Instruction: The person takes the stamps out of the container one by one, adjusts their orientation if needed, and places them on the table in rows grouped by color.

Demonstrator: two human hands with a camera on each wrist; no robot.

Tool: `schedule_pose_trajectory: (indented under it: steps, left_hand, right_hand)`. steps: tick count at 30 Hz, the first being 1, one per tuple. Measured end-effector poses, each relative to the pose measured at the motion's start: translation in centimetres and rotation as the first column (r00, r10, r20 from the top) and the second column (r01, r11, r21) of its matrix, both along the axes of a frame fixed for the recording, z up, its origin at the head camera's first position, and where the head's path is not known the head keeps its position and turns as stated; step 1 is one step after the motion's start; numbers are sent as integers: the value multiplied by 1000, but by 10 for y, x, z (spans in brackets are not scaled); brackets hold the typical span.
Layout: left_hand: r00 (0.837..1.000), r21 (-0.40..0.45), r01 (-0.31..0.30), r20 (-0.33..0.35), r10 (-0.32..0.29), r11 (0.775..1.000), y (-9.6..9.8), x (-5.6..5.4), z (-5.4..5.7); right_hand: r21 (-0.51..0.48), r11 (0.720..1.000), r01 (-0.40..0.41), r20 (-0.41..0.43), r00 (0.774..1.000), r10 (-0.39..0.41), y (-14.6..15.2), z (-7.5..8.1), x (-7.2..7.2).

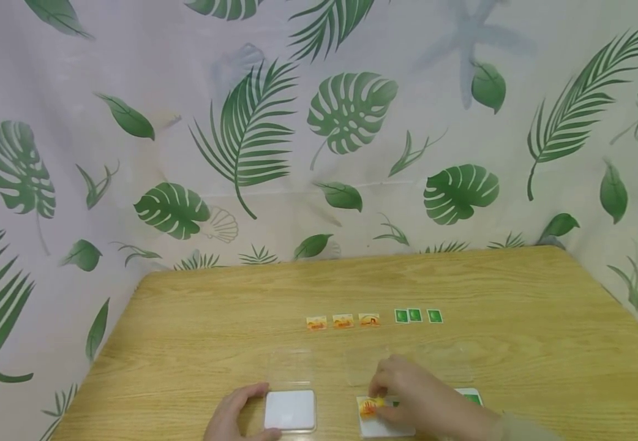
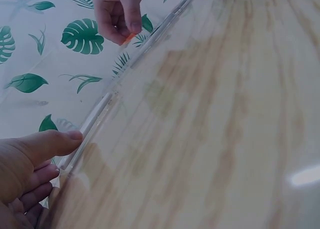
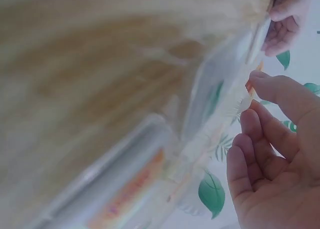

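R hand [image 1: 409, 389]: thumb + forefinger pinching orange-yellow pic card [image 3: 249, 87] at tips, over L part of mid white-lined box [image 1: 385, 427].
L hand [image 1: 233, 413]: thumb + forefinger curved round L end of clear plastic box [image 1: 290, 410]; rounded corners, smooth white insert.
Clear lids [image 1: 291, 366]: flat, rectang., just behind boxes.
Card row: 3 orange [image 1: 343, 321], 3 green cards [image 1: 415, 315], farther back.
Table [image 1: 214, 318]: wood-grain.
Backdrop [image 1: 297, 214]: leaf-print cloth, creased.
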State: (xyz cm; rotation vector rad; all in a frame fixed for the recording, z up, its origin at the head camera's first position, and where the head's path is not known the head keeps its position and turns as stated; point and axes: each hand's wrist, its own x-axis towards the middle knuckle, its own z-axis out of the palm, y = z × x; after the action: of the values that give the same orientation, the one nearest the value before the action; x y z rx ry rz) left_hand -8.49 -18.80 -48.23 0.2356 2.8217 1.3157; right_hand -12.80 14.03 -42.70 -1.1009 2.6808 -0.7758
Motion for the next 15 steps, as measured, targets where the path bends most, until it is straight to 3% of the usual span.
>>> schedule_pose_trajectory:
  steps: [7, 15]
  left_hand:
    - [1000, 7, 12, 11, -12, 1000, -1, -1, 1]
    - [1000, 4, 15, 7, -15, 1000, 0, 0, 1]
  right_hand:
    - [-21, 1000, -19, -100, 995, 17, -15, 11, -15]
    - [-20, 1000, 0, -51, 999, -1, -43, 20, -38]
